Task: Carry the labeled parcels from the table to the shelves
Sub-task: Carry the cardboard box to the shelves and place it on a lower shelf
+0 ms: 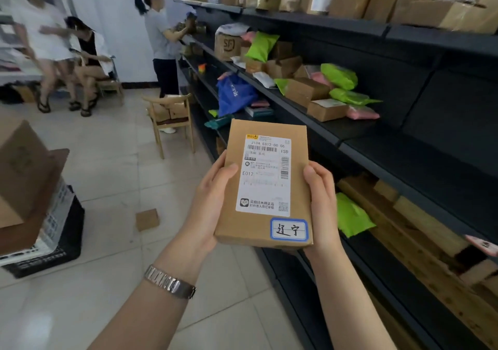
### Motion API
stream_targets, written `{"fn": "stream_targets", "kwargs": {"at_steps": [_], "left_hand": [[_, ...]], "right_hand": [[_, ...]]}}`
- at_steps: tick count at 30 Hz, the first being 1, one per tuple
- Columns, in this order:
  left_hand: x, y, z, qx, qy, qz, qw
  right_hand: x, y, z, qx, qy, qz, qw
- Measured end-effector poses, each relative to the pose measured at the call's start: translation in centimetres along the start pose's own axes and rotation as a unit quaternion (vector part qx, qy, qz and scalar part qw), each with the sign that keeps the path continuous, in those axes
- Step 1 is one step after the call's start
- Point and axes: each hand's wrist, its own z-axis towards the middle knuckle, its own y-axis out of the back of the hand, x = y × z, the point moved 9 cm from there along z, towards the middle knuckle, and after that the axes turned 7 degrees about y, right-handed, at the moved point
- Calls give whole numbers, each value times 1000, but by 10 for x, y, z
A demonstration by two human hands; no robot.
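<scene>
I hold a flat brown cardboard parcel (258,223) in front of me with both hands. It carries a white shipping label and a small blue-bordered sticker with handwriting at its lower right. My left hand (211,201) grips its left edge, thumb on top. Its right edge is gripped by my right hand (323,201) in the same way. A metal watch is on my left wrist. The dark shelves (390,144) run along my right, just beyond the parcel, with a bare stretch of shelf board at about the parcel's height.
The shelves hold brown boxes, green and pink mailers and a blue bag (234,93). A wooden chair (172,117) with boxes stands in the aisle. Stacked cartons on crates (35,188) sit at left. A small box (147,219) lies on the floor. Three people (159,37) are farther back.
</scene>
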Motion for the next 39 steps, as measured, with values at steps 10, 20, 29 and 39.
{"fn": "stream_targets", "kwargs": {"at_steps": [10, 20, 29, 39], "left_hand": [[-73, 93, 212, 30, 20, 35, 999], [-91, 127, 413, 37, 46, 12, 998], [-132, 138, 582, 42, 63, 28, 997], [-96, 77, 756, 184, 126, 90, 971]], "right_hand": [[-98, -152, 141, -38, -25, 22, 999], [-190, -230, 298, -78, -44, 15, 996], [-243, -296, 445, -89, -42, 13, 995], [-306, -265, 552, -250, -14, -22, 968]]}}
